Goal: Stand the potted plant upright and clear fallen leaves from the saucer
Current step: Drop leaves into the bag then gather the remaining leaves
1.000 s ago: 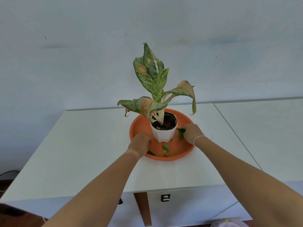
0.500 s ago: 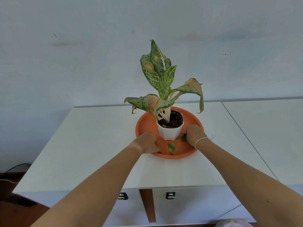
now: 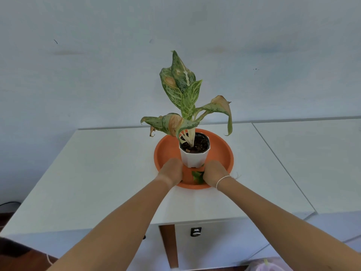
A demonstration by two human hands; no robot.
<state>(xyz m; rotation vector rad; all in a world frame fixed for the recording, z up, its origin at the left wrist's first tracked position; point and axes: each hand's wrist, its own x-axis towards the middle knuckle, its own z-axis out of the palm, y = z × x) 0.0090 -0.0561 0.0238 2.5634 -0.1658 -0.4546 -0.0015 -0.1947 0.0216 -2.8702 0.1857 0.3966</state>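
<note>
Partly hidden between the left hand (image 3: 172, 170) and right hand (image 3: 214, 171), a fallen leaf (image 3: 197, 176) lies in the orange saucer (image 3: 220, 151). Finger closure cannot be determined. The white pot (image 3: 194, 156) stands upright in the saucer on the surface (image 3: 109, 165).

one head-worn view looks forward and down, from close above, across the white table (image 3: 101, 173) toward the wall.

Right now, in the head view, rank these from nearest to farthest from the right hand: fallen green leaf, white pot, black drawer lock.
1. Fallen green leaf, touching the right hand, on its left.
2. White pot, just up-left.
3. Black drawer lock, far below the tabletop.
</note>
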